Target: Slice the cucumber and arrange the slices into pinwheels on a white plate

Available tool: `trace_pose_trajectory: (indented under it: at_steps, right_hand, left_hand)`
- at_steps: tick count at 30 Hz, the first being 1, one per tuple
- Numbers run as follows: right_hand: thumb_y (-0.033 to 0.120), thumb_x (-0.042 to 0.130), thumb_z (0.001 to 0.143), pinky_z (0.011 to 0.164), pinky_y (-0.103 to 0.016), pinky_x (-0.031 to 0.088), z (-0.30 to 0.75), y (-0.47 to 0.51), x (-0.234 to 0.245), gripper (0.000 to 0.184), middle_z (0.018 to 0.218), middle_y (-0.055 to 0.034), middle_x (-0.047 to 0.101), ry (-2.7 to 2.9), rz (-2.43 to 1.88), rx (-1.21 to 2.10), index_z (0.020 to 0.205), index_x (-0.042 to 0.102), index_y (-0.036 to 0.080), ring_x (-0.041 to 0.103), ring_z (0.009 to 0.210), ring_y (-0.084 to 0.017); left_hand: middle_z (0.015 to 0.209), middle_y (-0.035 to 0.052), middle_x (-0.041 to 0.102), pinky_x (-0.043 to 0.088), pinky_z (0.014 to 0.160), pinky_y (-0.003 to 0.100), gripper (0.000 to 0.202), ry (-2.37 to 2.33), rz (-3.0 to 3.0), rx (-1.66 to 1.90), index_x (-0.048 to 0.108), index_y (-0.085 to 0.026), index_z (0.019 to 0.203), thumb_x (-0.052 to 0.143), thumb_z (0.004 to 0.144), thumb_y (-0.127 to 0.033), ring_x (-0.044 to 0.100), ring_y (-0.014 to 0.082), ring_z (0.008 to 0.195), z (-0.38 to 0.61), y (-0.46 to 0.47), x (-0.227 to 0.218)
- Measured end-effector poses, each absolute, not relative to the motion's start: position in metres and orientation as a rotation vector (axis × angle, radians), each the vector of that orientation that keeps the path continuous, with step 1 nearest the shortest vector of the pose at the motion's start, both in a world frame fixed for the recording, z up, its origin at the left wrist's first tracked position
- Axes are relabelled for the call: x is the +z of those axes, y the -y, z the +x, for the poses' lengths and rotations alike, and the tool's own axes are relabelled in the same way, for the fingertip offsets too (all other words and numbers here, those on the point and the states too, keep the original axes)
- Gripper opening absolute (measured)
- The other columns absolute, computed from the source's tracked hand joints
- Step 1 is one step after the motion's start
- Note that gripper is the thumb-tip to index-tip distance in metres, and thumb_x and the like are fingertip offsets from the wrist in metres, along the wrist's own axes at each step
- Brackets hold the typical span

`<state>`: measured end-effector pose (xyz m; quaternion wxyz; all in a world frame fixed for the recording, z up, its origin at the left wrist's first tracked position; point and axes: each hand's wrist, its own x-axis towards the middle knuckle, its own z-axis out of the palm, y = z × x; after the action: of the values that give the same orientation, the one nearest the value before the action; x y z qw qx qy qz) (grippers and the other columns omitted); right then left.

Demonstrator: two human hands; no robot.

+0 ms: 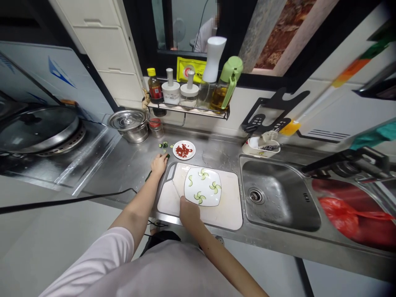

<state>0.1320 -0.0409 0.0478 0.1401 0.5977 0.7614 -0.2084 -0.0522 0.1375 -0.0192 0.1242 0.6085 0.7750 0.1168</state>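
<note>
My left hand (159,165) rests on the steel counter at the far left corner of the white cutting board (229,206), fingers curled on a dark green cucumber piece (167,156). My right hand (188,209) lies at the near edge of the square white plate (206,181) on the board, closed around a knife (176,190) whose blade points away. Several cucumber slices (203,174) are arranged in pinwheel shapes on the plate. Loose cucumber slices (165,144) lie on the counter beyond my left hand.
A small round dish of red chilli pieces (184,149) sits behind the board. A lidded steel pot (129,125) and wok lid (37,128) stand left. A rack of bottles (188,93) hangs on the wall. The sink (278,194) lies right, with a red bag (343,212) beyond.
</note>
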Motion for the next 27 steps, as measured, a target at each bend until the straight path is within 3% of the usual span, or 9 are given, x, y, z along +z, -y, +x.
trace_pose_trajectory:
  at_steps: [5,8,12,21,25,27]
  right_hand:
    - [0.002,0.049,0.083,0.061,-0.024,0.050,0.131,0.043,0.040,0.028,0.074,-0.0100,0.069,-2.220,1.715,-0.541,0.109,0.053,0.013,0.071,0.077,-0.022]
    - [0.004,0.049,0.085,0.060,-0.024,0.050,0.129,0.045,0.031,0.028,0.072,-0.0091,0.068,-2.272,1.689,-0.457,0.111,0.053,0.013,0.071,0.074,-0.021]
    - [0.007,0.044,0.089,0.059,-0.023,0.047,0.127,0.050,0.024,0.027,0.071,-0.0097,0.068,-2.341,1.636,-0.355,0.114,0.054,0.011,0.071,0.073,-0.021]
    - [0.009,0.043,0.091,0.061,-0.025,0.042,0.129,0.057,0.021,0.030,0.069,-0.0089,0.067,-2.405,1.574,-0.211,0.119,0.054,0.010,0.067,0.070,-0.017]
    - [0.009,0.044,0.091,0.065,-0.026,0.042,0.133,0.059,0.025,0.032,0.071,-0.0078,0.066,-2.394,1.580,-0.217,0.121,0.052,0.013,0.066,0.072,-0.017]
    - [0.007,0.043,0.091,0.067,-0.027,0.042,0.135,0.059,0.028,0.034,0.073,-0.0075,0.067,-2.379,1.584,-0.247,0.124,0.051,0.014,0.066,0.074,-0.017]
  left_hand:
    - [0.121,0.0135,0.057,0.041,0.094,0.038,0.050,-2.340,1.771,0.450,0.049,-0.026,0.140,0.045,0.092,-0.043,0.054,0.0284,0.110,-0.049,-0.127,-0.003]
    - [0.120,0.0129,0.058,0.041,0.095,0.037,0.042,-2.284,1.787,0.520,0.059,-0.023,0.128,0.044,0.092,-0.040,0.053,0.0268,0.111,-0.041,-0.105,0.010]
    - [0.100,0.0064,0.065,0.043,0.091,0.031,0.025,-1.723,2.019,0.133,0.072,-0.024,0.097,0.055,0.085,-0.038,0.057,0.0222,0.101,-0.028,-0.066,0.021]
    - [0.115,0.0082,0.064,0.036,0.097,0.044,0.026,-1.725,1.978,-0.441,0.071,-0.024,0.087,0.068,0.068,-0.042,0.051,0.0295,0.114,-0.015,-0.053,0.034]
    - [0.099,0.0056,0.069,0.037,0.097,0.042,0.014,-1.702,1.866,-0.353,0.069,-0.022,0.074,0.072,0.063,-0.030,0.055,0.0276,0.109,-0.016,-0.060,0.025]
    - [0.088,0.0028,0.070,0.040,0.093,0.038,0.013,-1.672,1.809,-0.251,0.067,-0.022,0.075,0.070,0.064,-0.026,0.059,0.0234,0.100,-0.020,-0.061,0.016]
